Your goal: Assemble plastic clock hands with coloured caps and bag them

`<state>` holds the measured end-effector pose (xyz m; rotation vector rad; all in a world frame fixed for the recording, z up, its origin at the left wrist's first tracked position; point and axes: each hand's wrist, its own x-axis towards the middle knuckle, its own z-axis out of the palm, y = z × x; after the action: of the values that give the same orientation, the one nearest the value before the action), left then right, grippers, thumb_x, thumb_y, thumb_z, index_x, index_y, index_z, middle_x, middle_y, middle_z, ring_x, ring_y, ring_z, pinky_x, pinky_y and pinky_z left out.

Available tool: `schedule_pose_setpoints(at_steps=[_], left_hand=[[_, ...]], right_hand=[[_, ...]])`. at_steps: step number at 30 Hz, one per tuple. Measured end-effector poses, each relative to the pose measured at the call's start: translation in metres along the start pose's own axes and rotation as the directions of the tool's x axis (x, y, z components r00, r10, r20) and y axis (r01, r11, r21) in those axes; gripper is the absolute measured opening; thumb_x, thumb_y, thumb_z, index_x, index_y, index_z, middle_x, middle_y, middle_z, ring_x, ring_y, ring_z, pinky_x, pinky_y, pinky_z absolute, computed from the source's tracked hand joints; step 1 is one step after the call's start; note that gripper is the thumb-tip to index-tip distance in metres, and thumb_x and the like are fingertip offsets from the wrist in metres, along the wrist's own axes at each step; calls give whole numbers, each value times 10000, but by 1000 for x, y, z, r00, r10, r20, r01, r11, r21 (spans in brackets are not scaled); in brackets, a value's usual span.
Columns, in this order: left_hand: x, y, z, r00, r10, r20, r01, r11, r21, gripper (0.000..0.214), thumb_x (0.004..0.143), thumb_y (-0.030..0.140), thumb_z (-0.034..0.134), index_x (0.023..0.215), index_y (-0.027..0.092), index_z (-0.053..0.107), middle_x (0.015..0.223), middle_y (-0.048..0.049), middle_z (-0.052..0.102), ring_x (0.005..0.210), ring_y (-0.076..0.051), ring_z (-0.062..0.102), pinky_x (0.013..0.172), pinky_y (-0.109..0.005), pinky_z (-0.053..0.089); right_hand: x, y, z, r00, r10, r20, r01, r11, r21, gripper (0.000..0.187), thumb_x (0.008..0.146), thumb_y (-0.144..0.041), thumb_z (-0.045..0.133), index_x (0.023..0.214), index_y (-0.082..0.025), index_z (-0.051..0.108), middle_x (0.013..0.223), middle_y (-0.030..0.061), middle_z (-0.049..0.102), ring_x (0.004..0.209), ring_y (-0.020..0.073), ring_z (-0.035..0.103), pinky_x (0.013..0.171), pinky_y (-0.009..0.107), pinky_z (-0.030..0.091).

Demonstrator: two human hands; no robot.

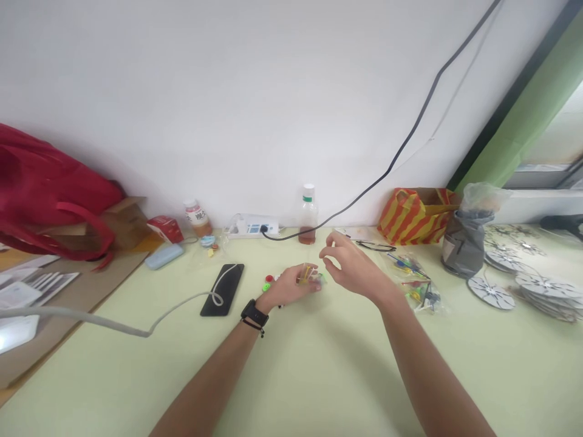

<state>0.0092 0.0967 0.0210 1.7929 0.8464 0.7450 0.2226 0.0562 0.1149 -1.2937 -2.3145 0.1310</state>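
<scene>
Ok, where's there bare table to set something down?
Bare table shows between the left forearm and right forearm, and between the pale cable and left forearm. It's crowded to the right of the right hand, with bagged colourful parts and stacked discs.

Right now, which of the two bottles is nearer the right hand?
The bottle with the green neck band, beyond the right hand; the other bottle stands farther left, beside the red box.

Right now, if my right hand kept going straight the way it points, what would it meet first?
Your right hand would probably meet the white-capped bottle first, ahead and to its left, though one view leaves the depth unclear.
</scene>
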Motion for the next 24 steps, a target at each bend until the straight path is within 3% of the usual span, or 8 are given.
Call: schedule_pose_setpoints(at_steps=[3, 5, 9, 12, 14, 17, 21, 24], left_hand=[[-2, 6, -2, 998, 29, 59, -25, 997, -79, 438, 927, 485, 687, 1224, 165, 716, 1111, -123, 766, 1016, -253, 722, 905, -367, 555], [-3, 8, -6, 995, 29, 97, -20, 995, -95, 496, 892, 470, 741, 1294, 184, 687, 1169, -127, 762, 1061, -262, 725, 939, -376, 554], [-2, 5, -10, 996, -13, 88, 21, 995, -96, 542, 825, 470, 812, 1281, 195, 707, 1236, -131, 753, 1161, -295, 710, 1039, -422, 528], [-1, 5, -11, 996, -23, 87, 36, 988, -152, 492, 853, 497, 776, 1223, 174, 743, 1242, -149, 752, 1180, -316, 705, 1049, -449, 532], [-2, 8, -12, 994, -6, 107, 24, 986, -163, 493, 866, 500, 762, 1239, 179, 743, 1250, -145, 750, 1181, -319, 705, 1052, -459, 533], [-3, 15, -16, 991, 2, 136, 13, 994, -109, 481, 903, 493, 722, 1282, 197, 730, 1281, -132, 739, 1183, -316, 703, 1050, -464, 537], [-3, 20, -21, 1000, 29, 7, -29, 999, -32, 410, 930, 488, 688, 1208, 198, 772, 1306, -125, 728, 1218, -320, 682, 1091, -470, 513], [-3, 23, -25, 989, 107, -105, -114, 992, -60, 467, 911, 454, 723, 1311, 213, 710, 1371, -136, 688, 1263, -320, 655, 1092, -476, 514]], right_hand=[[0, 6, -6, 998, -8, -70, 14, 995, 98, 200, 1025, -231, 491, 1014, -213, 690, 1157, 106, 587, 1019, 233, 611, 902, 381, 477], [0, 8, -10, 997, -5, -81, 18, 988, 155, 215, 1041, -271, 478, 1004, -216, 683, 1154, 102, 597, 1049, 230, 609, 928, 377, 474], [-2, 16, -11, 999, -15, 37, 7, 978, 210, 219, 1036, -317, 492, 971, -217, 676, 1106, 87, 635, 1050, 228, 620, 928, 371, 483], [-3, 23, -8, 991, -27, 130, -5, 972, 235, 174, 1005, -335, 554, 1086, -236, 671, 1176, 83, 631, 1064, 225, 626, 914, 369, 502], [-4, 26, -5, 994, -27, 101, 2, 970, 244, 219, 975, -320, 604, 1181, -256, 644, 1279, 89, 593, 1149, 230, 605, 960, 379, 496], [-3, 27, -3, 998, -34, 51, 21, 971, 239, 185, 936, -285, 655, 1118, -253, 654, 1371, 94, 547, 1254, 247, 557, 1034, 400, 461], [-1, 25, -5, 981, -25, 192, -30, 960, 278, 45, 927, -227, 626, 927, -221, 670, 1084, 66, 680, 958, 207, 648, 855, 341, 509], [2, 21, -6, 998, 8, 65, -26, 961, 274, 103, 935, -185, 573, 916, -215, 670, 970, 55, 706, 903, 203, 643, 837, 331, 492]])
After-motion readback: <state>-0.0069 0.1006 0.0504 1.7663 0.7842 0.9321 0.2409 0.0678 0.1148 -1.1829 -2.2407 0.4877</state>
